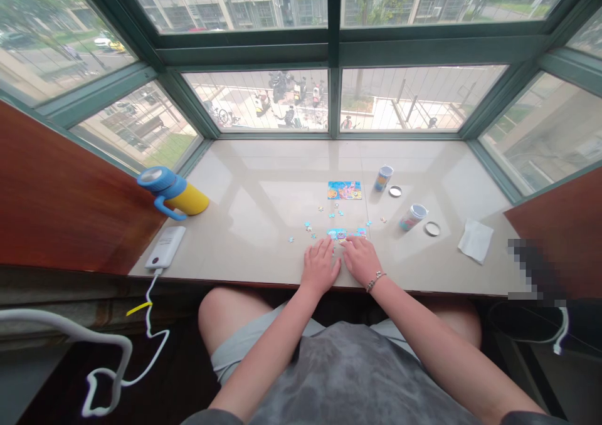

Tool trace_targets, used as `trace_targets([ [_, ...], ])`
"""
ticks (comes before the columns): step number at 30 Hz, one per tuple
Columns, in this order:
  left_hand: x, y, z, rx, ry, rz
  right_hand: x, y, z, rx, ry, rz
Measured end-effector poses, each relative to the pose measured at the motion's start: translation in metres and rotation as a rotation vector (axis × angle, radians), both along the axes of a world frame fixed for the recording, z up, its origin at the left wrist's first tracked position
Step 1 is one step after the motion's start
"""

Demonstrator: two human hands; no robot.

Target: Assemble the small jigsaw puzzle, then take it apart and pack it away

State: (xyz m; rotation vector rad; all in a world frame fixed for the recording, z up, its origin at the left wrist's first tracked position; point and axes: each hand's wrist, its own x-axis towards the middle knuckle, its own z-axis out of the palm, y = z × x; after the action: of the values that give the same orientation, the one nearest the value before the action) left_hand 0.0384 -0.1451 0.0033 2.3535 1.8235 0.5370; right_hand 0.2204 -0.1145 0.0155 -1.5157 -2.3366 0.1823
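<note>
Lying open, both hands' fingers (350, 244) meet jigsaw pieces (339, 234), gripping none

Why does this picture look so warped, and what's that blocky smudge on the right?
In the head view, the wide lens bends the window frame toward the edges, daylight leaves pale glare across the glossy sill, and a pixelated patch at right hides whatever lies beneath it.

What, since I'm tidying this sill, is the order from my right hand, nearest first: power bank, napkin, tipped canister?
From the right hand:
1. Printed canister, lying on its side, just right of the hand.
2. White paper napkin, farther right.
3. White power bank, far left on the sill.
</note>
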Motion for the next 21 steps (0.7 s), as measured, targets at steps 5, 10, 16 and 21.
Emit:
trace_targets([
  [5,0.001,0.002,0.002,-0.056,0.088,-0.033,0.016,-0.006,-0.007,0.048,0.013,-0.047],
  [10,0.003,0.005,0.0,-0.091,0.099,-0.028,0.029,-0.015,-0.017,0.056,0.021,-0.062],
  [16,0.003,0.005,-0.002,-0.09,0.09,-0.025,0.031,-0.022,-0.029,0.068,0.038,-0.06],
  [21,0.003,0.005,-0.003,-0.077,0.082,-0.02,0.031,-0.024,-0.031,0.067,0.047,-0.07],
])
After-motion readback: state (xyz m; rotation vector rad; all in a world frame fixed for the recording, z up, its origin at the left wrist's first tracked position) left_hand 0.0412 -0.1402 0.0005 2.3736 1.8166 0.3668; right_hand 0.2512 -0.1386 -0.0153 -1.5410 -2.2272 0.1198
